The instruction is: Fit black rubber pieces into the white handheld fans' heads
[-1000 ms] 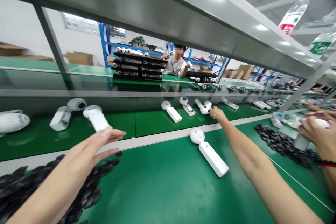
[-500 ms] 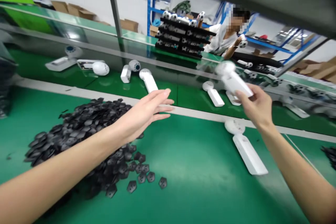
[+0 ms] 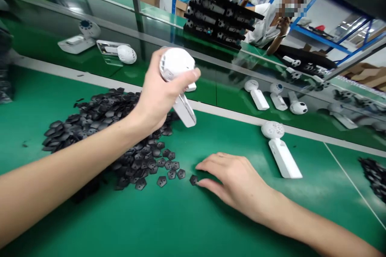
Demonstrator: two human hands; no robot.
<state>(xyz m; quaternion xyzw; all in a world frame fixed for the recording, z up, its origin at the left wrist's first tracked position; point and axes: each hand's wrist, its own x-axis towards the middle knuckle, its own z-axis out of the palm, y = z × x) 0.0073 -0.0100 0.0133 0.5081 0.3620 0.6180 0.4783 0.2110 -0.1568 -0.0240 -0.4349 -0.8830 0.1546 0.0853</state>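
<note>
A white handheld fan [image 3: 178,61] with a round head is in my left hand [image 3: 158,94]. My fingers wrap round its head, and its handle hangs down below them. My right hand [image 3: 237,178] is low over the green work surface, thumb and fingers apart. A single black pentagon piece [image 3: 194,180] lies at my right thumb tip, which seems to touch it. To the left, partly behind my left forearm, spreads a heap of black pentagon pieces [image 3: 99,114]. Another white handheld fan [image 3: 285,157] lies on the surface beyond my right hand.
Beyond a pale strip [image 3: 238,116], several white fans [image 3: 259,99] lie on a dark green belt. More black pieces [image 3: 374,178] are at the right edge. Across the belt, a person [image 3: 265,20] works beside a black rack [image 3: 215,18] holding football-patterned fans.
The white handheld fan has passed from my right hand to my left, which has closed round its head. My right hand has come down and left to the single black piece. The view has shifted.
</note>
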